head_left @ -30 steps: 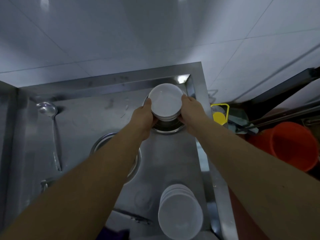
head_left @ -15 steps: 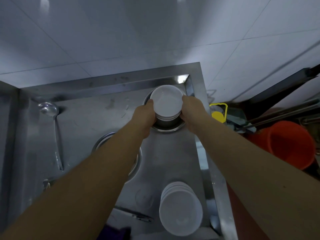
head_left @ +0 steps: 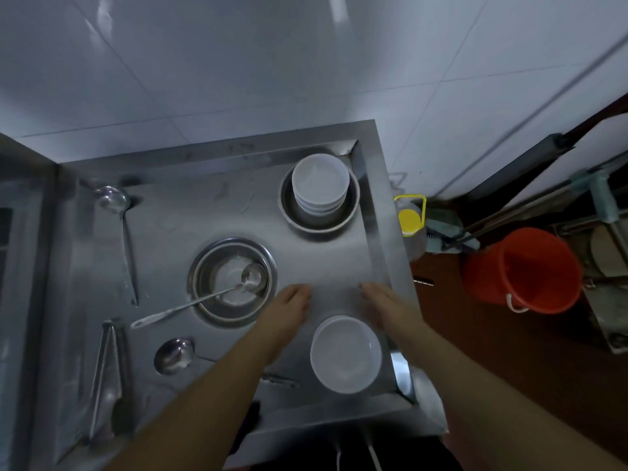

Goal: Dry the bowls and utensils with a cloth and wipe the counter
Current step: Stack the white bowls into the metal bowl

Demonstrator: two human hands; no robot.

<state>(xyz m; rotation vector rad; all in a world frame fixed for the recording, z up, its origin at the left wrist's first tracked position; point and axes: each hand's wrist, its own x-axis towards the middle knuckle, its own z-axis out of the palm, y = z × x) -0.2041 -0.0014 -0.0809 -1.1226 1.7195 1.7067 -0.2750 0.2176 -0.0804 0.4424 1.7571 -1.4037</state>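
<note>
I see the steel tabletop (head_left: pixel 210 212) under both arms. A stack of white bowls (head_left: pixel 345 354) sits just behind and between my two grips, nearer the right hand (head_left: pixel 384 305) than the left hand (head_left: pixel 289 305). Both grips look released, fingers straight, holding nothing. A second white stack (head_left: pixel 320 185) stands in a metal basin (head_left: pixel 319 226) well ahead of them.

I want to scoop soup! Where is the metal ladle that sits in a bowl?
In the head view, the shiny metal ladle lies in the round steel bowl mid-counter, left of the left hand, handle pointing toward the metal tongs.
</note>
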